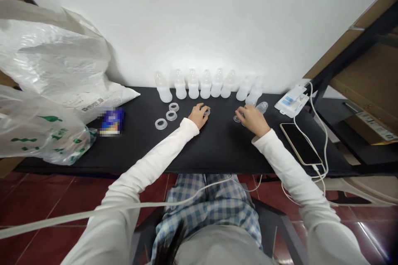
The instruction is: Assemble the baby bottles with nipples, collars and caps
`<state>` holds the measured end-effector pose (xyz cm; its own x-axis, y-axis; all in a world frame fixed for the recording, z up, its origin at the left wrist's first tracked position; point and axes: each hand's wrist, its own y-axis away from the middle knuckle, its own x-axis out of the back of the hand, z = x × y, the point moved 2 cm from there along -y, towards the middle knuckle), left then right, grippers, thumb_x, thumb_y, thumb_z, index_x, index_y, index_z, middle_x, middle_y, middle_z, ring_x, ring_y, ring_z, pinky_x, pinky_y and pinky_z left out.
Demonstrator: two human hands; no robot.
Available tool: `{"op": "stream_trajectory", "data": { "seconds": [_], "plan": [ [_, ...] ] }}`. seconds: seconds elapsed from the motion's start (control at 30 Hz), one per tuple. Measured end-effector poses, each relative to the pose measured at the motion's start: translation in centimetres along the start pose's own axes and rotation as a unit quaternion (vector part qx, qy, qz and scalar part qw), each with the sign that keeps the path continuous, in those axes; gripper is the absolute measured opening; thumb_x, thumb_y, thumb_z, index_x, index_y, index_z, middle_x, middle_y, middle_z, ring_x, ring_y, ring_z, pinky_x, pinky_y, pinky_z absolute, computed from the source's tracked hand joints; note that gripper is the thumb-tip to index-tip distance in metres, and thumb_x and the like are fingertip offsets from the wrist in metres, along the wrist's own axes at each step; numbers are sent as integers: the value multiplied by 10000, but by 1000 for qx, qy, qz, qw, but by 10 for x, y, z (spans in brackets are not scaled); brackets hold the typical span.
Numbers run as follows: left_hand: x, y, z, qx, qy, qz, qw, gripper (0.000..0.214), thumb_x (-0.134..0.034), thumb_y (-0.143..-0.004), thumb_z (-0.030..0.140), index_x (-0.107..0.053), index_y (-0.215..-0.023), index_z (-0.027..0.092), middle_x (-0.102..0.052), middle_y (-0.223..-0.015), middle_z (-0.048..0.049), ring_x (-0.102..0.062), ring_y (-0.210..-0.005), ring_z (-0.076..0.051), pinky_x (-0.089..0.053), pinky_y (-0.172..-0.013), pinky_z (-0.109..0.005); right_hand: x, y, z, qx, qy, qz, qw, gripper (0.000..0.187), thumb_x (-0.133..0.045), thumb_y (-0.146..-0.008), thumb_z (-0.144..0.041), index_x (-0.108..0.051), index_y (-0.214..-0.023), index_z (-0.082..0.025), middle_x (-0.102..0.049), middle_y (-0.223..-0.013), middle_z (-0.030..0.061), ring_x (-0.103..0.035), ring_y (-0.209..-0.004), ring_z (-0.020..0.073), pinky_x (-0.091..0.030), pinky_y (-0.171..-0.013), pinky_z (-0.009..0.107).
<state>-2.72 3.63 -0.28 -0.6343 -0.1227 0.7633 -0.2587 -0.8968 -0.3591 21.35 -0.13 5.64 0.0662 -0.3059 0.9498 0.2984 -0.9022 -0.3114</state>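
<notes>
My left hand (198, 116) rests on the black table (217, 153), its fingertips on a small clear ring (206, 111). My right hand (253, 119) hovers just right of it, fingers curled down over something small and see-through that they partly hide. Beside those fingers lie a clear ring (237, 119) and a clear tapered piece (262, 107). Several frosted plastic baby bottles (193, 85) stand in a row along the wall, without caps. The rightmost bottle (255, 91) stands right behind my right hand. Several clear rings (161, 124) lie to the left of my left hand.
Large white plastic bags (52, 58) crowd the table's left end, beside a blurred blue packet (112, 121). A phone (300, 143) and a white cable (320, 140) lie at the right, near a white card pack (291, 100). A white wall backs the table.
</notes>
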Motion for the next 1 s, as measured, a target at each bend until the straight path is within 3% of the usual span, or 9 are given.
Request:
{"op": "stream_trajectory", "data": {
  "seconds": [0.1, 0.17, 0.27, 0.37, 0.5, 0.63, 0.77, 0.87, 1.0],
  "plan": [
    [0, -2, 3, 15, 124, 2, 992, 234, -644, -849, 176, -683, -1079, 200, -675, -1118, -100, -636, -1017, -225, -500, -1004, -407, -9, 16, -10, 31, 81, -23, 996, 312, -434, -988, -270, -714, -1020, -137, -661, -910, 156, -548, -888, 277, -345, -734, 362],
    [2, -4, 5, 70, 247, 14, 967, 188, -672, -842, 219, -665, -1028, 193, -708, -1018, -74, -661, -911, -182, -543, -888, -338, -13, 19, -15, 47, 109, -30, 992, 301, -439, -981, -232, -715, -1028, -123, -672, -931, 170, -545, -931, 291, -335, -765, 377],
    [4, -8, 5, 214, 439, 1, 873, 132, -628, -883, 271, -618, -971, 174, -720, -862, -51, -676, -707, -141, -544, -683, -269, -15, 21, -19, 59, 129, -32, 989, 288, -439, -974, -203, -707, -1032, -113, -679, -927, 177, -537, -958, 304, -323, -793, 390],
    [6, -11, 7, 299, 564, -36, 769, 145, -529, -931, 256, -616, -965, 145, -744, -795, -74, -681, -619, -140, -541, -655, -269, -14, 23, -20, 57, 141, -22, 988, 255, -496, -954, -229, -682, -1080, -107, -674, -955, 181, -528, -972, 315, -319, -801, 390],
    [6, -11, 9, 323, 632, -59, 702, 219, -479, -947, 232, -655, -943, 102, -765, -798, -124, -720, -692, -155, -570, -808, -288, -9, 21, -22, 24, 117, 16, 993, 273, -520, -944, -251, -638, -1159, -131, -640, -1001, 165, -527, -947, 297, -327, -789, 375],
    [5, -9, 12, 307, 654, -38, 690, 172, -517, -932, 209, -652, -941, 103, -765, -840, -115, -755, -824, -186, -559, -958, -349, -4, 5, -33, 20, -136, 58, 989, 288, -435, -1002, -322, -662, -1122, -190, -641, -928, 95, -535, -832, 218, -383, -762, 336],
    [7, -9, 13, 270, 657, -7, 704, 87, -572, -914, 195, -631, -911, 131, -764, -941, -75, -752, -808, -164, -570, -968, -392, -6, -17, -51, 9, -432, 66, 899, 321, -494, -973, -461, -655, -1114, -221, -632, -834, 20, -507, -676, 143, -406, -655, 285],
    [5, -9, 12, 262, 651, -9, 712, 85, -588, -925, 225, -627, -919, 150, -763, -947, -60, -747, -815, -149, -578, -962, -390, -16, -33, -60, -19, -497, 58, 865, 340, -580, -903, -509, -611, -1087, -225, -592, -730, -20, -467, -595, 124, -381, -599, 275],
    [1, -10, 9, 250, 638, -22, 728, 110, -625, -918, 268, -629, -949, 163, -763, -937, -52, -746, -840, -148, -572, -971, -396, -34, -46, -62, -45, -482, 51, 873, 250, -603, -862, -450, -535, -960, -230, -495, -626, -62, -440, -568, 118, -380, -617, 272]
  ]
}}
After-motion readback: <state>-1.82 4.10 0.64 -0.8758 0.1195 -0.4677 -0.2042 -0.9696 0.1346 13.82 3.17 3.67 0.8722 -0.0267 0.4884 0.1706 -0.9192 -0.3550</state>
